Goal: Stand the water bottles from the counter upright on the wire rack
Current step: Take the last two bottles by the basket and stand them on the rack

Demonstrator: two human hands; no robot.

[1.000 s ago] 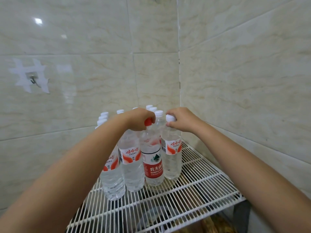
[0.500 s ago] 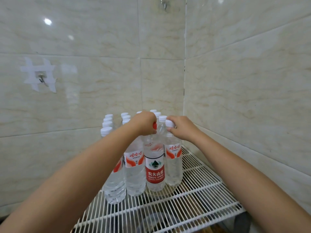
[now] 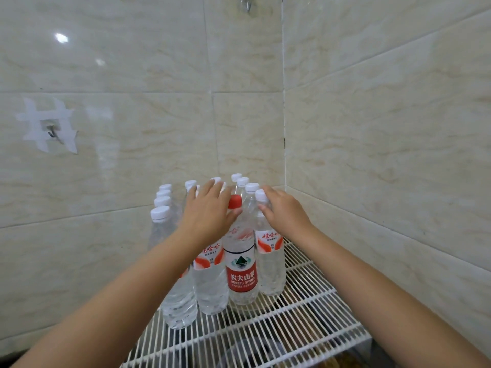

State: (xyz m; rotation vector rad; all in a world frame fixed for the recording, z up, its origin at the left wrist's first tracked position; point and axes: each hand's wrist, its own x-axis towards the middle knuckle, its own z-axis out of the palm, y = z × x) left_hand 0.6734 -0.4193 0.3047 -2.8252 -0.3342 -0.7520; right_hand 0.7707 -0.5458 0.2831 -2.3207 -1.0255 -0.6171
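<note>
Standing upright in the tiled corner, a bunch of clear plastic water bottles [image 3: 212, 277] fills the back part of the white wire rack [image 3: 300, 314], packed close together and touching. Using the red-capped clear bottle with the red label [image 3: 240, 261] as the anchor: it's in the front row, bottom on the wires, straight up. Just right of it, touching, is a white-capped clear bottle with a red and white label [image 3: 269, 251]. Just left of it is another bottle of that kind, and further left one more whose label is mostly hidden by the forearm. Behind the red-capped one you only see white caps [image 3: 162, 201] poking up in rows toward the wall, so the exact count is hard to tell. The left hand [image 3: 210, 216] is flat-ish with fingers straight and spread over the tops just left of the red cap, thumb tip against that bottle's neck under the cap, so the grip is apart, not wrapped round anything. The right hand [image 3: 284, 212] rests against the white cap and neck of the bottle just right of the red-capped one, fingers relaxed, thumb near the neck, grip also apart as far as I can see. Further left on the beige marble-look tile wall [image 3: 385, 128] is a small metal hook stuck on with white tape strips [image 3: 50, 127]. Dark stuff shows through the wires below, too blurry to make out.
</note>
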